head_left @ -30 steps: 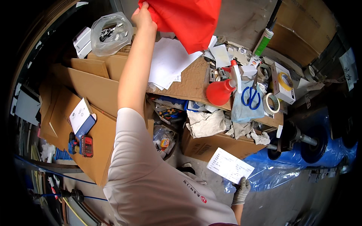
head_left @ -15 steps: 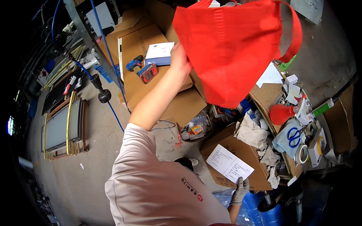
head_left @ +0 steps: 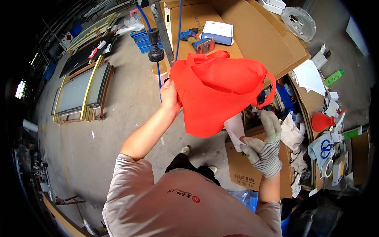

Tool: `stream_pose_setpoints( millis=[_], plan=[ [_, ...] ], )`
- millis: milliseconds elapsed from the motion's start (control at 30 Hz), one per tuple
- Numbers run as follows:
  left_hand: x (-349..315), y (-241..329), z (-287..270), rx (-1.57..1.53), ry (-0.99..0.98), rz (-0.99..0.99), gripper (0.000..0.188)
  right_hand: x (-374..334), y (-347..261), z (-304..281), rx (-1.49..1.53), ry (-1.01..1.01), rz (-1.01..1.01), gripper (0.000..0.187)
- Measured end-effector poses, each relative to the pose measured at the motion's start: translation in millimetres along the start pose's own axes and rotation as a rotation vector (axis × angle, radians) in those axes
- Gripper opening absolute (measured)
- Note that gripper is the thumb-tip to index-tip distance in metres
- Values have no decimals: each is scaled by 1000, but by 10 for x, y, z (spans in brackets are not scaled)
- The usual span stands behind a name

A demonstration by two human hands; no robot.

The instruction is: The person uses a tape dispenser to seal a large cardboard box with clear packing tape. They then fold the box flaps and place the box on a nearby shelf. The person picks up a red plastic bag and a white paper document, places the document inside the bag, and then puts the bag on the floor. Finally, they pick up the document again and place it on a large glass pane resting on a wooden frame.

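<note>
My bare left hand (head_left: 170, 96) is closed on the left edge of a red cloth tote bag (head_left: 211, 96), held up in front of me with its mouth partly open. A strap loops out at the bag's right side. My right hand (head_left: 263, 148), in a striped grey knit glove, pinches a white paper sheet (head_left: 235, 129) just below the bag. The raised gloved fingers are close to the strap; I cannot tell whether they touch it. The bag hides the upper part of the paper.
Beyond the bag, a cordless drill (head_left: 199, 42) and a white-and-blue box (head_left: 217, 32) lie on cardboard. At right, a cluttered bench holds blue-handled scissors (head_left: 325, 148), a red-topped bottle (head_left: 321, 121) and rags (head_left: 291, 132). A blue hose (head_left: 158, 75) hangs at left, near framed panels (head_left: 81, 93).
The bag has come down and its mouth now shows. My right hand has risen toward it with the paper. The view has shifted, showing more floor at left.
</note>
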State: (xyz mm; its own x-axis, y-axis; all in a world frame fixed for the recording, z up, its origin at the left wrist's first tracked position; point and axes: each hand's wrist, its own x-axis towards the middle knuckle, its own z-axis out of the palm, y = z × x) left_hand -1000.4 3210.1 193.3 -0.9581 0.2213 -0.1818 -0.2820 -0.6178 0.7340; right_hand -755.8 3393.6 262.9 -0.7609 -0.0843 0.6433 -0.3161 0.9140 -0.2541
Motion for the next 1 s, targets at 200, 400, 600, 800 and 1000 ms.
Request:
stream_pose_setpoints(
  millis=[200, 400, 600, 800, 1000],
  plan=[
    [-30, 384, -752, 183, -19, -38, 25, 1147, -461, 282, -147, -332, -29, 12],
    [144, 1083, -1655, 308, -151, -71, 25, 1449, -110, 759, -12, -324, 237, 15],
    [265, 1687, -2576, 431, -242, -1, 44, 1709, -250, 1118, 176, -261, 458, 15],
    [213, 1781, -3198, 471, -404, 39, 43, 2023, -541, 1324, -102, -329, 167, 12],
    [321, 1579, -3991, 733, -681, -385, 63, 2206, -955, 1290, -128, -391, -226, 13]
  ],
)
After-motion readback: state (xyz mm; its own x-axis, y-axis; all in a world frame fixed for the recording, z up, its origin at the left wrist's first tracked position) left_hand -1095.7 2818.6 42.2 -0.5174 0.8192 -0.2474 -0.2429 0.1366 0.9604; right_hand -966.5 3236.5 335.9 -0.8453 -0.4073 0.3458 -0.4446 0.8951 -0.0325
